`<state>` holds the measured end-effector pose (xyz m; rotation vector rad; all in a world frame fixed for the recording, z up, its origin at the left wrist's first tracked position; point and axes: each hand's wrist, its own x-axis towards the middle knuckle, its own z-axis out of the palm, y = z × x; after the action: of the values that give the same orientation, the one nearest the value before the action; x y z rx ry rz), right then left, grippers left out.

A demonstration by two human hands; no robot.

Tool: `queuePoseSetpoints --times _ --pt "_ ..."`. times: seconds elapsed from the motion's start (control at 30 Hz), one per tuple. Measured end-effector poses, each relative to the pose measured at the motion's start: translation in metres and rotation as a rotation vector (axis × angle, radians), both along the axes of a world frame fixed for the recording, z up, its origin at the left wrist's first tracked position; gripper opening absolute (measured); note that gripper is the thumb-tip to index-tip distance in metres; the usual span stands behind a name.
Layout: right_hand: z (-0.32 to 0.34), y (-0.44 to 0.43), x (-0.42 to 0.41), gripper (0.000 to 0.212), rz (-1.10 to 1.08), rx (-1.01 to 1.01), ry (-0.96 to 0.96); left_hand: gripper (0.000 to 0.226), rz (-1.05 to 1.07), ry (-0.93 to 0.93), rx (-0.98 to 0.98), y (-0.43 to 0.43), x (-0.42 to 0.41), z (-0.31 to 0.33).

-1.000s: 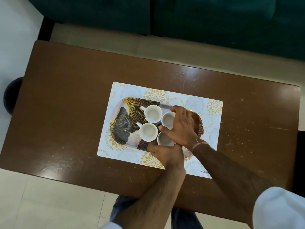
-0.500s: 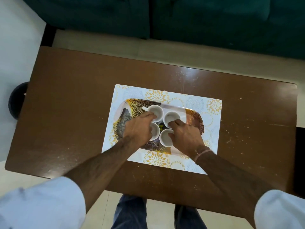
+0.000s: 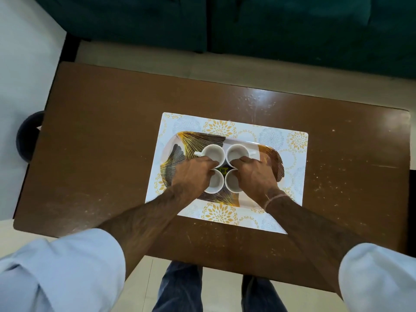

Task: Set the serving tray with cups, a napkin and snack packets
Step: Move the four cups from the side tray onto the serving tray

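Note:
An oval tray [image 3: 174,157] with a gold and black leaf pattern lies on a floral placemat [image 3: 292,143]. Several white cups stand on it in a tight square: far-left cup [image 3: 212,152], far-right cup [image 3: 236,152], near-left cup [image 3: 216,183] and near-right cup [image 3: 231,183]. My left hand [image 3: 193,174] grips the near-left cup at its rim, and my right hand [image 3: 254,174] grips the near-right cup the same way. A small green and yellow packet [image 3: 222,170] shows in the gap between the cups. No napkin is in view.
The placemat sits in the middle of a scratched brown table [image 3: 101,154]. A dark green sofa [image 3: 270,25] runs along the far side. A dark round object [image 3: 27,136] is on the floor at the table's left end. My legs are under the near edge.
My left hand came out from under my right arm and went to the left cups. The right hand drew back onto the near-right cup. The cups now sit closer together.

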<state>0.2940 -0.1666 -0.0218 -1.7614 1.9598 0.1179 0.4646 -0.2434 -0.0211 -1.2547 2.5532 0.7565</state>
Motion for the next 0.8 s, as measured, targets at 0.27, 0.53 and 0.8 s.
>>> queuePoseSetpoints --times 0.27,0.53,0.8 --pt "-0.001 0.008 0.006 0.034 -0.035 0.021 -0.037 0.036 -0.037 -0.003 -0.011 -0.001 0.002 -0.003" --pt "-0.002 0.013 0.005 0.039 -0.073 0.003 -0.068 0.046 -0.076 0.046 -0.025 -0.003 0.004 -0.004" --pt "0.016 0.028 -0.011 0.062 -0.218 -0.201 -0.103 0.051 -0.002 0.222 -0.16 -0.009 -0.007 0.023"
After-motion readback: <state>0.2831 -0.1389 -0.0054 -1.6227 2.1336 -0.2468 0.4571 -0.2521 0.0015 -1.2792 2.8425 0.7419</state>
